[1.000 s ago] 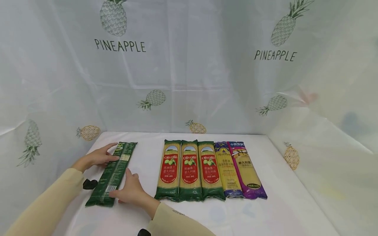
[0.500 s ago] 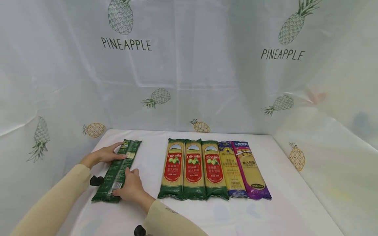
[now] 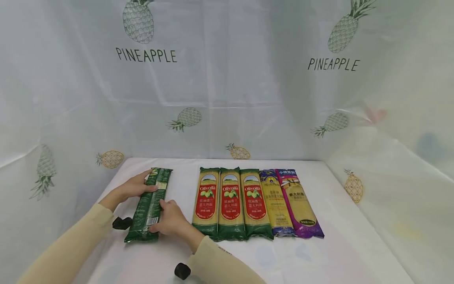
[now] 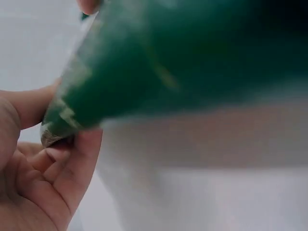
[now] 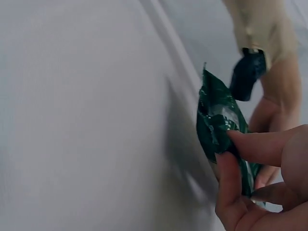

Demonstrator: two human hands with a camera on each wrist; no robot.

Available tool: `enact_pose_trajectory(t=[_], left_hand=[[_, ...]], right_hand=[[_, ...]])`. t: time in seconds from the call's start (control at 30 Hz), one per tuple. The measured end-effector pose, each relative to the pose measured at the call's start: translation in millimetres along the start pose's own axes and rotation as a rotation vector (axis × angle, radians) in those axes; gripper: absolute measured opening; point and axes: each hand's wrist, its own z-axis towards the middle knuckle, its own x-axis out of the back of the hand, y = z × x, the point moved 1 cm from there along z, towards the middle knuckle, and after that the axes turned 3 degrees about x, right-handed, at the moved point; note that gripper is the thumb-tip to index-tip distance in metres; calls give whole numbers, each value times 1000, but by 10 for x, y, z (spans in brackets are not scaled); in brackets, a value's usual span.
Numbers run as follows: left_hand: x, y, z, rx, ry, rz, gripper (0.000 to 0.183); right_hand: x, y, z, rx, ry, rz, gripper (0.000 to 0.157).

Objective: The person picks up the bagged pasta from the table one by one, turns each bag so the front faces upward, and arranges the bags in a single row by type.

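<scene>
At the left of the table, a green spaghetti pack (image 3: 150, 207) has its printed back with a barcode turned up. My left hand (image 3: 136, 187) grips its far left edge. My right hand (image 3: 173, 221) pinches the near right edge, thumb close to the barcode. The left wrist view has the left hand (image 4: 43, 178) with thumb and fingers around the blurred green wrapper (image 4: 149, 62). From the right wrist, the pack (image 5: 214, 115) shows end-on, raised off the surface, between the right hand's (image 5: 260, 187) thumb and fingers; the left sleeve is behind.
Three Olivoila spaghetti packs (image 3: 230, 205) lie side by side, fronts up, at mid-table. Against their right side are a yellow-and-blue pack (image 3: 276, 203) and a purple pasta pack (image 3: 299, 203). A pineapple-printed sheet (image 3: 220, 86) hangs behind the white tabletop (image 3: 340, 236).
Both hands have carried the green spaghetti pack a little to the right, towards the row, and it now stands straighter in the head view. The packs in the row stay put.
</scene>
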Motion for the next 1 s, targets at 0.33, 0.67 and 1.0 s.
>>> enact_pose_trajectory(t=[0.33,0.67,1.0], left_hand=[[-339,861,141,-72,80,-30,101],[-893,1621,251,-153,87,-167,94],[-1221,2092,238,-204,77,-324,91]], right_hand=[[800,349,-512,72,18,280,92],[1369,753,-1049,69,88,303,93],[1590,1093,-1261,32,154,512,84]])
